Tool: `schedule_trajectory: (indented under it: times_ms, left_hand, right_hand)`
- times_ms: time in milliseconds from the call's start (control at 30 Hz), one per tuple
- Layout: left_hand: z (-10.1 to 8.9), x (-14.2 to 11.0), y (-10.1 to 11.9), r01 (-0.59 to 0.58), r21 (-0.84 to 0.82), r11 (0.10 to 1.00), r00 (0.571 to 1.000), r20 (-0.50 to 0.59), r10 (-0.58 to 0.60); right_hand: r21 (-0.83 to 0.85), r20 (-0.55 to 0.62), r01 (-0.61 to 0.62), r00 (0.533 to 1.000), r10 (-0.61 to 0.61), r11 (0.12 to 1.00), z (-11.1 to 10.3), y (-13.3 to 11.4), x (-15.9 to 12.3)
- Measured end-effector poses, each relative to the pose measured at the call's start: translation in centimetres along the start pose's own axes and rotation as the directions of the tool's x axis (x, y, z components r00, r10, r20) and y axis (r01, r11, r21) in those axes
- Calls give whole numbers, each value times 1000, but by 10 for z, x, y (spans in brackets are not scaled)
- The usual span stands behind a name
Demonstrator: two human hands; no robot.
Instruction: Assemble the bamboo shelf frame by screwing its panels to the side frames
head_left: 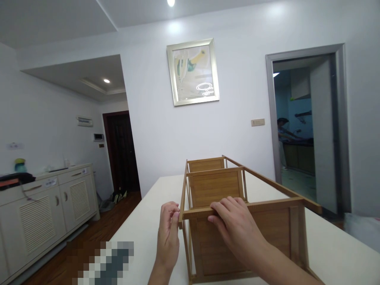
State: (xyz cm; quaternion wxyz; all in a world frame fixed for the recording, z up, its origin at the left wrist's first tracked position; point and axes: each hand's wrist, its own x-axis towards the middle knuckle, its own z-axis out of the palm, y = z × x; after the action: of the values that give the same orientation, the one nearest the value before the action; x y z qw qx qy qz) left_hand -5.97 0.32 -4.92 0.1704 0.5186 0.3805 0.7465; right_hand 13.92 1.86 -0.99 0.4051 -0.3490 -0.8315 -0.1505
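A brown wooden shelf rack lies on its side on a white table, its several panels standing on edge one behind another. My right hand is closed over the top rail of the nearest panel, fingers on the far side and thumb on the near face. At the left end of that rail, beside the rack's long post, is my left hand. Its thumb and curled fingers are pressed together against the post's outer side. Whatever it pinches, if anything, is too small to make out.
A white cabinet with items on top stands along the left wall. A framed picture hangs ahead. Through the doorway at right, a person leans over a counter. A clear plastic bag sits at the right edge. A pixelated patch covers the lower left.
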Motion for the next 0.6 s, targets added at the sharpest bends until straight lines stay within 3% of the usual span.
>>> schedule_trajectory:
  times_ms: [167, 267, 467, 600]
  left_hand:
    - [1, -1, -2, -18, 89, 996, 999, 40, 15]
    - [2, 1, -5, 26, 151, 988, 997, 71, -37]
    - [7, 3, -3, 218, 252, 943, 974, -110, -196]
    - [6, 0, -5, 186, 172, 967, 978, -130, -165]
  right_hand:
    - [4, -7, 2, 1000, -2, 1000, 0, 0, -1]
    - [9, 5, 2, 1000, -2, 1000, -1, 0, 0]
    - [-19, 2, 6, 1000, -6, 1000, -2, 0, 0]
    - [-24, -10, 8, 1000, -8, 1000, -2, 0, 0]
